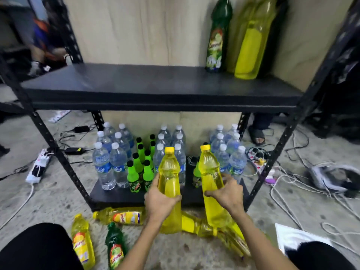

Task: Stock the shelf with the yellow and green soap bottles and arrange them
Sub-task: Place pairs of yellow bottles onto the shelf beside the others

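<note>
My left hand (pixel 158 199) grips one yellow soap bottle (pixel 169 172) upright, and my right hand (pixel 227 192) grips a second yellow soap bottle (pixel 210 172), both raised in front of the lower shelf. On the black upper shelf (pixel 136 84), at its far right, stand a green soap bottle (pixel 217 36) and yellow bottles (pixel 248 49). On the floor near my knees lie two yellow bottles (pixel 120 217) (pixel 81 242), a green bottle (pixel 115 248) and more yellow ones (pixel 224 232) under my right arm.
The bottom shelf (pixel 116 195) carries several water bottles (pixel 106 162) and small green soda bottles (pixel 140 168). Black rack posts (pixel 64 162) frame the shelves. Power strips (pixel 40 164) and cables (pixel 292 191) lie on the floor. A person's sandalled foot (pixel 257 135) shows behind the rack.
</note>
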`<move>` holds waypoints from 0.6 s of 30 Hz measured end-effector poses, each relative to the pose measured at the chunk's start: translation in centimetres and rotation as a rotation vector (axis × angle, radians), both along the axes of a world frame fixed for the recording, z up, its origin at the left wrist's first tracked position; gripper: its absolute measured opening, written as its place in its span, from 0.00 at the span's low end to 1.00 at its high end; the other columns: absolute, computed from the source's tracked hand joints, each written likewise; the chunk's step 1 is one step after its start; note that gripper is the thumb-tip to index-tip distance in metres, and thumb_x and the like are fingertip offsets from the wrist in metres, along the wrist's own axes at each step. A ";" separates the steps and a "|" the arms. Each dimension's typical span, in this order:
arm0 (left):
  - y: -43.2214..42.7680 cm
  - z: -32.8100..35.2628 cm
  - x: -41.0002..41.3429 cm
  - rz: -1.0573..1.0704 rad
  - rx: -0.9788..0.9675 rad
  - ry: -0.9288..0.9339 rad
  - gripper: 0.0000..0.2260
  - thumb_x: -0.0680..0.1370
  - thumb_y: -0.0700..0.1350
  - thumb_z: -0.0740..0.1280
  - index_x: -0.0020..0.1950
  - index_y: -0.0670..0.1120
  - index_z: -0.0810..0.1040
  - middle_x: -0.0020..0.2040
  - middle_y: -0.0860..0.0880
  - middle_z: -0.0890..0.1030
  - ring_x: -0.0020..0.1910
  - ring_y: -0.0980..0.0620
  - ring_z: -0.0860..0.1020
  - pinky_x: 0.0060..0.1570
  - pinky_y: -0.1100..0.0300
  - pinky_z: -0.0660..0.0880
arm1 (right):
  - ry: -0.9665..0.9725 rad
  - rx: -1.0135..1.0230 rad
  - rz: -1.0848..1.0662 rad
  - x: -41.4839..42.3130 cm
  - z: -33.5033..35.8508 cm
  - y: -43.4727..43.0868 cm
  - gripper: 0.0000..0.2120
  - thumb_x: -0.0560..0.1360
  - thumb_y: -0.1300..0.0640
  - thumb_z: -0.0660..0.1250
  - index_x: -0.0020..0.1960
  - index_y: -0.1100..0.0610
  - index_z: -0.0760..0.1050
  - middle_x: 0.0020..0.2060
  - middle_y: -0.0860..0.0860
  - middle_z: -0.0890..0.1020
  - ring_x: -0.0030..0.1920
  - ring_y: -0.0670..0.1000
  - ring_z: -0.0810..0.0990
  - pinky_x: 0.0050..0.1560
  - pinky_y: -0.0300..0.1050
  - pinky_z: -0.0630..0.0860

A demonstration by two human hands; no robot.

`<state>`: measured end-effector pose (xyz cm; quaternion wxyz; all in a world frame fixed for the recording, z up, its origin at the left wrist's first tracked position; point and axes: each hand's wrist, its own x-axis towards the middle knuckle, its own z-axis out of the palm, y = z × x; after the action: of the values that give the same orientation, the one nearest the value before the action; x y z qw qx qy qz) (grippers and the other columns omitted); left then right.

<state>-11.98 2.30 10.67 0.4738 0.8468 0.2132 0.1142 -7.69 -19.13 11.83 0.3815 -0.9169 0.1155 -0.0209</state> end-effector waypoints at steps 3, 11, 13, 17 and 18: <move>-0.9 6.6 1.1 -0.054 0.011 -0.198 0.51 0.56 0.53 0.84 0.76 0.56 0.66 0.63 0.52 0.81 0.60 0.50 0.79 0.58 0.57 0.75 | -0.166 0.081 -0.009 0.4 5.9 -1.8 0.44 0.52 0.44 0.83 0.65 0.53 0.75 0.54 0.54 0.84 0.56 0.57 0.82 0.54 0.52 0.79; -5.1 23.4 5.7 -0.228 0.028 -0.638 0.45 0.52 0.55 0.84 0.68 0.54 0.76 0.56 0.58 0.80 0.54 0.58 0.79 0.54 0.62 0.76 | -0.543 0.148 -0.074 1.1 22.6 -6.5 0.40 0.49 0.41 0.84 0.60 0.45 0.77 0.44 0.43 0.84 0.48 0.45 0.83 0.53 0.47 0.79; -6.6 26.6 7.8 -0.267 0.029 -0.703 0.47 0.51 0.57 0.84 0.69 0.53 0.75 0.57 0.58 0.79 0.55 0.57 0.79 0.55 0.60 0.77 | -0.619 0.159 -0.089 1.9 26.2 -7.5 0.40 0.50 0.40 0.83 0.60 0.45 0.77 0.44 0.42 0.83 0.48 0.46 0.83 0.54 0.48 0.80; -9.7 31.3 12.8 -0.306 0.019 -0.740 0.48 0.52 0.57 0.85 0.70 0.52 0.75 0.61 0.53 0.81 0.61 0.53 0.78 0.60 0.55 0.77 | -0.735 0.131 -0.145 5.2 31.3 -8.8 0.42 0.51 0.40 0.83 0.63 0.46 0.76 0.47 0.45 0.82 0.53 0.49 0.81 0.57 0.50 0.79; -10.5 32.1 14.3 -0.304 0.010 -0.736 0.49 0.52 0.56 0.85 0.72 0.51 0.73 0.63 0.52 0.80 0.63 0.52 0.77 0.62 0.52 0.77 | -0.751 0.124 -0.159 6.3 32.3 -9.0 0.42 0.52 0.40 0.83 0.64 0.47 0.76 0.50 0.46 0.83 0.54 0.50 0.81 0.58 0.51 0.79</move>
<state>2.31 -8.15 42.80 0.5261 0.7733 -0.0994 0.3397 -1.38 -28.13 44.11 0.4491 -0.8089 0.0394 -0.3775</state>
